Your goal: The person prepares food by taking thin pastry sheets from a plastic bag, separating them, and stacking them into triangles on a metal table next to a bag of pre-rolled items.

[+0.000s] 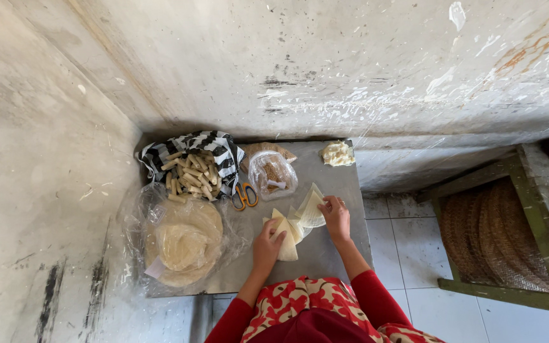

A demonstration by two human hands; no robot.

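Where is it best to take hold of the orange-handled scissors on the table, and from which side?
Probably by the orange handle loops, coming from the person's side: the scissors lie flat with the loops toward the person, blades pointing away under the striped bag.

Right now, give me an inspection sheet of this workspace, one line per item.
Surface: grey metal tabletop set into a corner, bare at its right edge.
Job's things: pale triangular wrapper pieces fanned out at the middle; round wrapper stack on clear plastic at left.
Clutter: rolled sticks on a striped bag; orange-handled scissors; clear bag of brown filling; white lump at the far edge.
Grippers: left hand rests on one wrapper piece; right hand touches another; neither closed around anything.
Cables: nothing seen.
Surroundings: stained concrete walls, white tiled floor, green wooden frame holding woven trays at right.
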